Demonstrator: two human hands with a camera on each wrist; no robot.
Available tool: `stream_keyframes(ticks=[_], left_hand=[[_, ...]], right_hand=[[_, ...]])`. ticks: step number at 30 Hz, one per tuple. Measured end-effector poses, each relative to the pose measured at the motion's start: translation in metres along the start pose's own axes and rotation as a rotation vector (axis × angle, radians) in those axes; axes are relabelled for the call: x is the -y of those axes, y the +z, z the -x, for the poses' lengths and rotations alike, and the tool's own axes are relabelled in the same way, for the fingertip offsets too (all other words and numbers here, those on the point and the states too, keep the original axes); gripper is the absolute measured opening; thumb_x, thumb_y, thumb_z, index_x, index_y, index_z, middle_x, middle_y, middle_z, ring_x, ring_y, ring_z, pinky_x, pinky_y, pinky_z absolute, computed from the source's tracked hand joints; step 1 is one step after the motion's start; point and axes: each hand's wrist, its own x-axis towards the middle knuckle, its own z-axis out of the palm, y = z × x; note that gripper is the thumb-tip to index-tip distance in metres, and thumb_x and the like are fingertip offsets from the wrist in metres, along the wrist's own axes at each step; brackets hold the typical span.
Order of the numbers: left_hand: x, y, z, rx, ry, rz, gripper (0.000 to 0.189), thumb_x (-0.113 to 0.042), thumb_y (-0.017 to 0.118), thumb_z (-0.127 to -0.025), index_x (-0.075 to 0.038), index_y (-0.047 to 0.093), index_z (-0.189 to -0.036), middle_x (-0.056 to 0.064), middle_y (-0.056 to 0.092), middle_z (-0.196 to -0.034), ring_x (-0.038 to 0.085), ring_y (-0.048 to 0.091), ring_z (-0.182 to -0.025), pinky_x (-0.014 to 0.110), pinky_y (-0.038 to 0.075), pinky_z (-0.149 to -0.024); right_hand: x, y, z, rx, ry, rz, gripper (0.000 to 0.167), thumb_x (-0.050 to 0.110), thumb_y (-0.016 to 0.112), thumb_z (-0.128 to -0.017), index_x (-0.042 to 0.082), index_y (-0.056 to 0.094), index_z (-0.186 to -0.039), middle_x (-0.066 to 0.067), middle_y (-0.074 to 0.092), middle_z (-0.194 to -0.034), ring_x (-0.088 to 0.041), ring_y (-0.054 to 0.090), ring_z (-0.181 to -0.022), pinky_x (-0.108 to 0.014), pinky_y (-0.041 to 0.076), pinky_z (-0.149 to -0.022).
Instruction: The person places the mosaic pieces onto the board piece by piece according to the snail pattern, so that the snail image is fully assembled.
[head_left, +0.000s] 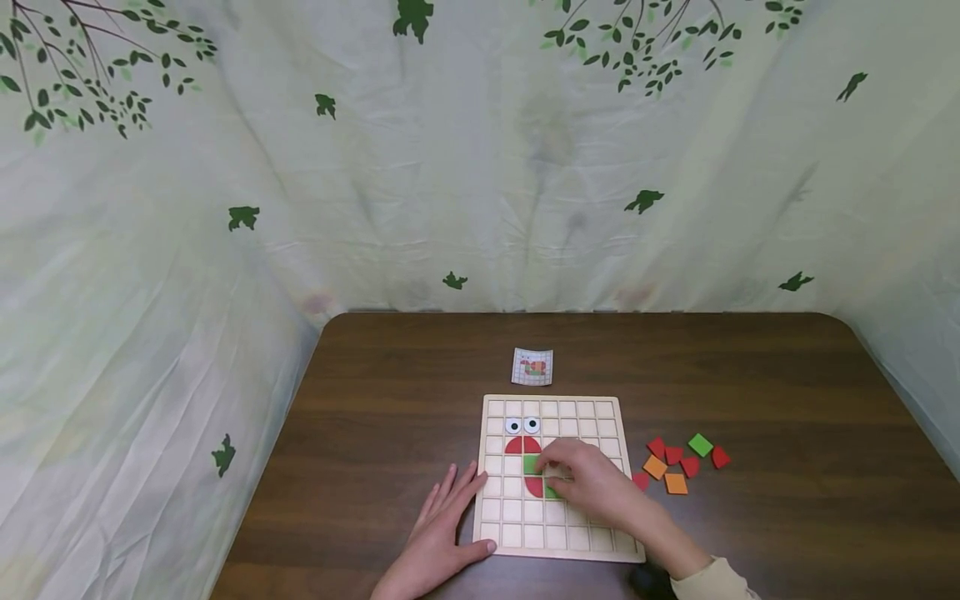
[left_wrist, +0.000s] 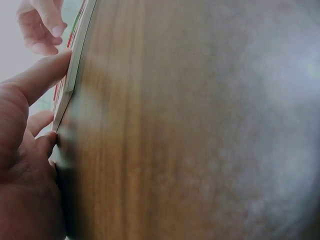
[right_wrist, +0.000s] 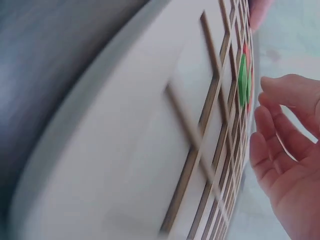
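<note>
A pale gridded board [head_left: 512, 534] lies on the table. My left hand [head_left: 442, 529] rests at its left side, fingers extended along the edge and thumb at the near left corner. Over the middle of the grid is my right hand [head_left: 596, 483], fingers bent, thumb and index fingertips apart beside a green square [head_left: 530, 465]. In the right wrist view no piece shows between those fingertips. Two eye pieces [head_left: 513, 426] sit above red rounded pieces [head_left: 514, 446]. Lower down are another red rounded piece [head_left: 533, 486] and a green piece [head_left: 551, 492], partly covered by the right hand.
Right of the board lie several loose red pieces [head_left: 673, 455], orange squares [head_left: 676, 484] and a green square [head_left: 701, 445]. A small picture card [head_left: 532, 367] lies beyond the board. A dark object [head_left: 651, 582] shows under the right forearm. A leaf-printed curtain [head_left: 480, 167] hangs behind the table.
</note>
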Motion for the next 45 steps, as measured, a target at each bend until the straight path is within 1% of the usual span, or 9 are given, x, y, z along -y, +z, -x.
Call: stream_keyframes(ticks=[4, 11, 18, 22, 26, 30, 37, 42, 45], left_hand=[[-0.002, -0.001, 0.0, 0.005, -0.013, 0.004, 0.082, -0.041, 0.078, -0.08, -0.021, 0.041, -0.151, 0.001, 0.026, -0.161, 0.033, 0.01, -0.149, 0.059, 0.008, -0.112], [-0.002, -0.001, -0.001, 0.011, -0.027, 0.002, 0.083, -0.042, 0.078, -0.08, -0.021, 0.041, -0.151, 0.002, 0.026, -0.161, 0.033, 0.009, -0.149, 0.06, 0.008, -0.112], [-0.001, 0.001, -0.001, 0.017, -0.037, 0.006, 0.084, -0.041, 0.078, -0.079, -0.024, 0.04, -0.152, -0.002, 0.025, -0.161, 0.029, 0.008, -0.149, 0.056, 0.007, -0.113], [-0.001, 0.001, -0.001, -0.001, -0.017, 0.002, 0.083, -0.04, 0.079, -0.079, -0.023, 0.041, -0.151, 0.0, 0.027, -0.161, 0.032, 0.01, -0.149, 0.059, 0.008, -0.112], [-0.002, 0.001, 0.0, -0.01, -0.006, 0.007, 0.083, -0.039, 0.08, -0.079, -0.022, 0.042, -0.15, 0.001, 0.028, -0.16, 0.033, 0.011, -0.148, 0.061, 0.009, -0.111], [-0.003, 0.0, -0.001, -0.005, -0.011, 0.01, 0.083, -0.039, 0.08, -0.079, -0.022, 0.042, -0.151, 0.0, 0.027, -0.16, 0.032, 0.01, -0.149, 0.06, 0.009, -0.111], [-0.003, 0.0, 0.0, -0.002, -0.02, 0.003, 0.083, -0.039, 0.079, -0.079, -0.022, 0.041, -0.151, 0.0, 0.027, -0.16, 0.031, 0.009, -0.149, 0.058, 0.008, -0.112], [-0.002, 0.0, -0.001, 0.017, -0.045, 0.002, 0.084, -0.042, 0.078, -0.08, -0.024, 0.04, -0.152, -0.002, 0.024, -0.161, 0.029, 0.007, -0.149, 0.057, 0.007, -0.113], [-0.003, 0.0, -0.001, 0.022, -0.051, 0.001, 0.084, -0.042, 0.078, -0.079, -0.024, 0.04, -0.152, -0.003, 0.024, -0.161, 0.028, 0.006, -0.15, 0.056, 0.006, -0.113]], right_hand=[[-0.01, -0.008, 0.011, -0.041, 0.055, -0.009, 0.021, 0.006, 0.075, -0.085, 0.02, 0.072, -0.099, 0.013, 0.065, -0.101, -0.011, 0.056, -0.088, -0.032, 0.051, -0.079], [-0.03, -0.031, 0.03, -0.126, 0.06, 0.013, 0.025, 0.002, 0.075, -0.084, 0.02, 0.072, -0.101, 0.013, 0.065, -0.104, -0.01, 0.059, -0.096, -0.037, 0.053, -0.083], [-0.053, -0.055, 0.05, -0.134, 0.107, 0.043, 0.034, 0.01, 0.08, -0.082, 0.023, 0.071, -0.112, 0.014, 0.064, -0.113, -0.015, 0.057, -0.11, -0.041, 0.051, -0.088], [-0.065, -0.065, 0.058, -0.15, 0.124, 0.065, 0.041, 0.012, 0.082, -0.08, 0.023, 0.07, -0.117, 0.01, 0.064, -0.12, -0.019, 0.057, -0.114, -0.043, 0.051, -0.089], [-0.073, -0.071, 0.064, -0.139, 0.139, 0.069, 0.044, 0.013, 0.081, -0.081, 0.022, 0.068, -0.122, 0.008, 0.063, -0.124, -0.021, 0.055, -0.117, -0.046, 0.048, -0.094], [-0.08, -0.075, 0.067, -0.117, 0.151, 0.088, 0.043, 0.013, 0.081, -0.082, 0.02, 0.069, -0.122, 0.004, 0.064, -0.123, -0.024, 0.055, -0.115, -0.049, 0.046, -0.094], [-0.086, -0.081, 0.065, -0.104, 0.225, 0.134, 0.035, 0.019, 0.082, -0.081, 0.025, 0.072, -0.113, 0.009, 0.063, -0.115, -0.018, 0.058, -0.104, -0.046, 0.049, -0.089], [-0.088, -0.082, 0.067, -0.127, 0.214, 0.142, 0.03, 0.015, 0.079, -0.084, 0.023, 0.073, -0.112, 0.008, 0.064, -0.114, -0.015, 0.059, -0.1, -0.043, 0.051, -0.086], [-0.09, -0.083, 0.07, -0.125, 0.203, 0.139, 0.03, 0.014, 0.077, -0.086, 0.022, 0.073, -0.114, 0.005, 0.065, -0.118, -0.02, 0.061, -0.104, -0.045, 0.051, -0.087]])
